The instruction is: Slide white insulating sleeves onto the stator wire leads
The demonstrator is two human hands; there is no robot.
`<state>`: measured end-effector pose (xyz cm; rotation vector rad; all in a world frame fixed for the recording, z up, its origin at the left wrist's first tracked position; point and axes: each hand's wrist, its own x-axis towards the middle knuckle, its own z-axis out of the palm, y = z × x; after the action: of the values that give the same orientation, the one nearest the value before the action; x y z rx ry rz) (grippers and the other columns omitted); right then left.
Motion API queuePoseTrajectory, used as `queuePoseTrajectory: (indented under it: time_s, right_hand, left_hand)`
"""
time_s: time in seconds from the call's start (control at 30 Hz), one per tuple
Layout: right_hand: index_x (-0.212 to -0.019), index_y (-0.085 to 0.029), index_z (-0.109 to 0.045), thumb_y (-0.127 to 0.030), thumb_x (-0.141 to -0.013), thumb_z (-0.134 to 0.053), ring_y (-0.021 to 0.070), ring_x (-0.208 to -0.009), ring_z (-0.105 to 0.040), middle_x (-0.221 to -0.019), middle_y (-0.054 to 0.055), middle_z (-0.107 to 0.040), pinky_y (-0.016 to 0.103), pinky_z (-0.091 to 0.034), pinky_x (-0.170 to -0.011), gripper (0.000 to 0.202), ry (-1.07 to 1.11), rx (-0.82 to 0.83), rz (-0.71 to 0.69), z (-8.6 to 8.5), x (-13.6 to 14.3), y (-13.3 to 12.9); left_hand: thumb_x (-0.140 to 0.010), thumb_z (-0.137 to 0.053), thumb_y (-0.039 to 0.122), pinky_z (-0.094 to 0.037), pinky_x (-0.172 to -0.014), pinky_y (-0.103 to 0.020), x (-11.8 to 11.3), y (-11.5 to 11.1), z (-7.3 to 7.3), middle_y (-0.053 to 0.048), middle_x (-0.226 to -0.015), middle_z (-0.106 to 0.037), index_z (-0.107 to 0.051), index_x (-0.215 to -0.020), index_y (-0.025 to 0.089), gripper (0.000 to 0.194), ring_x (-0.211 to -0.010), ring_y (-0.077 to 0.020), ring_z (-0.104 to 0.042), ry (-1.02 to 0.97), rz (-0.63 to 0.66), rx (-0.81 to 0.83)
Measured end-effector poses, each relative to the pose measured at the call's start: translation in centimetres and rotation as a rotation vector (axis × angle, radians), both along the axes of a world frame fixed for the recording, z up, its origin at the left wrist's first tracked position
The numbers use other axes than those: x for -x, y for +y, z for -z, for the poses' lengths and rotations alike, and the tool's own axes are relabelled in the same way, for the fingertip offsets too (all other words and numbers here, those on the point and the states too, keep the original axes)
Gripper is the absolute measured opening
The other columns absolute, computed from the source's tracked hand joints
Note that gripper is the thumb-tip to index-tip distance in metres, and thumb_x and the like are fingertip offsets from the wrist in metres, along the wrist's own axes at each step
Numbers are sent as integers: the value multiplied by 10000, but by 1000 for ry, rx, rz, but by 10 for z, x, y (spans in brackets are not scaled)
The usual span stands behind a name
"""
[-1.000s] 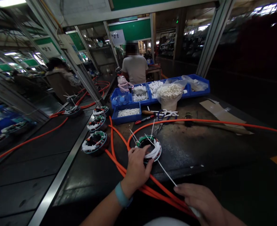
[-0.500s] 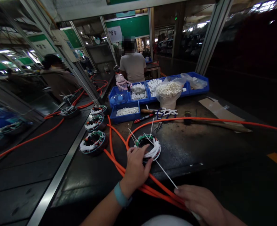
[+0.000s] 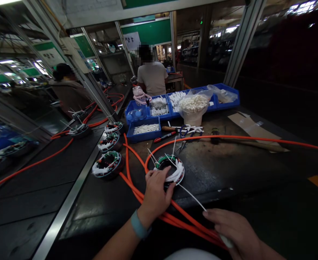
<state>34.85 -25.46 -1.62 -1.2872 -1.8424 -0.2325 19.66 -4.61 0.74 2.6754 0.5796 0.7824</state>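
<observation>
A ring-shaped motor stator (image 3: 179,172), with white sleeving bundled along its rim and a green board, sits on the dark bench. My left hand (image 3: 156,189) grips its near left side, thumb and fingers over the rim. Several thin white cable ties stick up from the ring. One longer white cable tie (image 3: 192,196) runs from its near edge to my right hand (image 3: 233,225), which pinches the free end between thumb and fingers. A pale object (image 3: 225,241) shows under the right palm, mostly hidden.
Orange hoses (image 3: 137,191) loop around the stator. More stators (image 3: 108,164) stand to the left. Behind are blue bins (image 3: 159,115), a small blue tray (image 3: 144,137) of white ties, a bag-lined tub (image 3: 193,117), a red marker (image 3: 164,137) and scissors (image 3: 182,143). Co-workers sit farther off.
My right hand has shifted slightly up and right. The cable tie, straight before, now bows a little. My left hand and the stator stay in place.
</observation>
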Motion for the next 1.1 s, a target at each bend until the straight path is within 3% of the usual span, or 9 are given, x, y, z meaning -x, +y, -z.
queuePoseTrajectory:
  time_s: [0.1,0.23,0.4,0.53,0.63,0.7,0.83,1.0,1.1]
  right_hand:
    - [-1287,-221,-380,-127,-844,-414,208,-1018,-629,-1037,126,-683,326,-578,-771,454,102,-17,38,13,0,-4]
    - [-1258,-243,-375,-83,-806,-425,200,-1120,-566,-1166,109,-628,348,-539,-857,482,133,106,-12,24,2,2]
    - [-1139,-222,-485,-16,-794,-378,176,-1132,-549,-1210,95,-594,312,-487,-906,416,217,125,-39,20,8,56]
    - [-938,-212,-562,-152,-826,-490,163,-875,-628,-933,40,-658,284,-507,-798,146,667,307,2,12,11,96]
    - [-892,-206,-538,-269,-805,-589,166,-836,-625,-888,26,-642,289,-508,-778,119,967,417,-39,8,10,98]
    - [-881,-205,-526,-276,-793,-606,163,-843,-620,-892,26,-638,291,-500,-790,139,1033,457,-74,7,9,93]
    - [-878,-201,-538,-256,-783,-598,150,-820,-599,-872,11,-630,274,-475,-767,124,977,498,-23,6,7,92]
    - [-717,-199,-473,-232,-711,-601,124,-615,-526,-655,-39,-546,230,-419,-575,132,916,529,168,0,7,117]
    - [-757,-193,-509,-192,-748,-549,128,-626,-504,-684,-21,-562,241,-380,-581,41,609,511,229,-12,4,120]
  left_hand:
    - [-829,-531,221,-326,-922,-440,0,0,0,-93,-1033,-630,-455,-1237,171,418,-955,-234,-562,1,-8,-4]
    - [-822,-528,207,-315,-936,-452,-1,-2,-3,-103,-1051,-631,-438,-1263,163,452,-971,-238,-563,33,-1,-11]
    - [-788,-591,177,-310,-946,-453,-4,-2,-3,-62,-1028,-671,-286,-1376,178,662,-994,-226,-573,-47,-48,123]
    - [-795,-608,162,-344,-909,-419,-3,-1,0,-20,-1022,-683,-587,-1117,259,337,-974,-211,-574,-117,1,92]
    - [-813,-594,160,-363,-897,-408,-3,-1,2,-20,-992,-694,-652,-1026,258,242,-963,-206,-572,-165,50,27]
    - [-811,-598,161,-371,-890,-406,-3,0,2,-22,-980,-698,-658,-1027,253,242,-951,-203,-573,-190,54,15]
    - [-806,-605,156,-371,-887,-410,-4,0,1,-18,-969,-701,-663,-1017,250,238,-943,-202,-570,-197,54,16]
    - [-808,-601,157,-378,-880,-410,-3,0,2,-18,-974,-699,-658,-1032,254,251,-942,-208,-561,-194,71,-2]
    - [-814,-583,157,-389,-869,-408,-2,1,1,-23,-974,-695,-651,-1041,253,256,-942,-212,-560,-181,80,-9]
